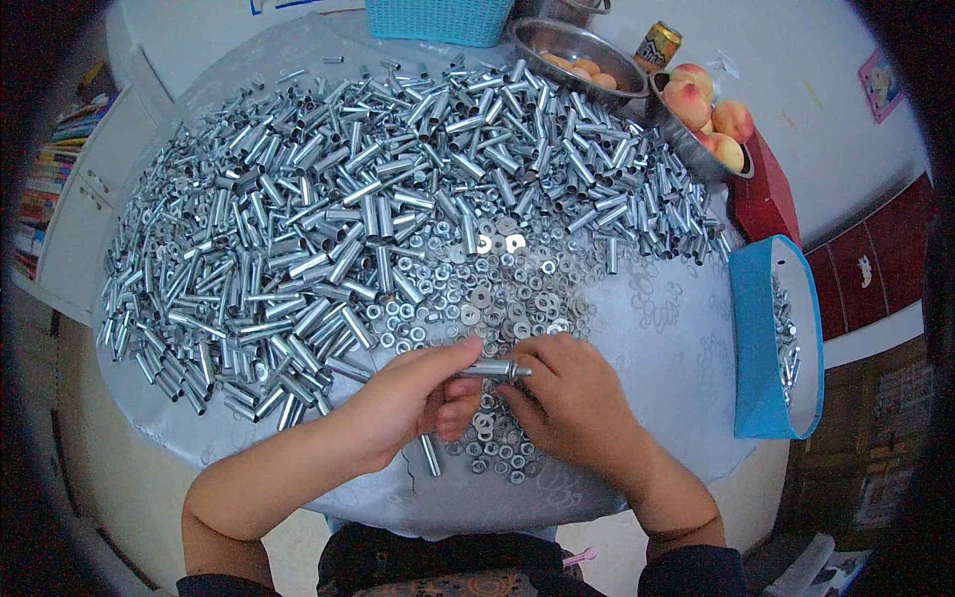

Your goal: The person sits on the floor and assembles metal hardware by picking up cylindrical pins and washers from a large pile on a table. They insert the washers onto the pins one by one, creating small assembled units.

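**Two hands on a metal tube amid washers and sleeves**

At the lower centre of the frame the left hand (413, 398) is curled around a short silver metal tube (492, 369), thumb laid along its top, holding it level and pointing to the right. The right hand (572, 393) meets the tube's right end with its fingers bent down and pinched together at the tip; what they pinch there is too small to tell. Both hands hover just over a scatter of flat washers and nuts (477, 298) spread in the middle of the round table (676, 348), which wears a pale patterned cloth. One loose tube (431, 455) lies on the cloth just below the left hand.

A broad heap of identical silver tubes (328, 199) fills the upper and left part of the table. At the right edge sits a blue box (756, 348) with finished metal pieces inside. At the upper right stand two steel bowls: one with peaches (711, 114), the other (577, 50) with smaller orange fruit, a drinks can (657, 45) between them. A turquoise basket (438, 20) sits at the top edge.
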Demonstrator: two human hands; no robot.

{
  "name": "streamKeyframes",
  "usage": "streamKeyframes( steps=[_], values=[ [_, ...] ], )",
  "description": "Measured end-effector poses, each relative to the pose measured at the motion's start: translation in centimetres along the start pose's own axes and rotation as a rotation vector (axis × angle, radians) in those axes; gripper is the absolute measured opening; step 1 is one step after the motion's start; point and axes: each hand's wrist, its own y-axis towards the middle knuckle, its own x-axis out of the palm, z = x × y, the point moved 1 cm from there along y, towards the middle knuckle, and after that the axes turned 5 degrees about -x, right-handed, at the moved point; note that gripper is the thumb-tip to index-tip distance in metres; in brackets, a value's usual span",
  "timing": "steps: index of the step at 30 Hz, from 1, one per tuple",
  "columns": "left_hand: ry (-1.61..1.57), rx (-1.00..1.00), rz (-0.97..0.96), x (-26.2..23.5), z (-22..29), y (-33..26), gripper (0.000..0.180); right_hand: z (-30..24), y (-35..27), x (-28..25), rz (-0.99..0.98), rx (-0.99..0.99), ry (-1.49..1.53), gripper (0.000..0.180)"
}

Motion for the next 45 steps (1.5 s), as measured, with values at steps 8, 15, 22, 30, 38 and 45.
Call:
streamKeyframes(
  steps=[8,15,22,30,38,45],
  values=[
    [0.003,-0.013,-0.005,0.1,-0.1,0.0,0.04,-0.1,0.0,-1.3,0.018,0.047,0.1,0.017],
    [0.074,0.005,0.033,0.3,0.0,-0.1,0.04,-0.1,-0.6,-1.9,0.439,0.248,0.624,0.018],
    [0.107,-0.006,0.015,0.3,-0.3,0.1,0.041,-0.2,-0.6,-2.4,0.308,0.515,0.922,0.018],
    [0.093,0.01,0.0,-0.1,-0.3,0.4,0.04,0.1,-0.5,-2.6,0.166,0.632,1.077,0.018],
    [0.142,0.026,-0.046,0.0,-0.2,0.4,0.04,0.8,-0.5,-2.5,0.06,0.679,1.23,0.02],
    [0.071,0.033,-0.027,-0.4,-0.5,0.6,0.04,0.6,-0.3,-2.2,0.1,0.684,1.301,0.022]
  ],
)
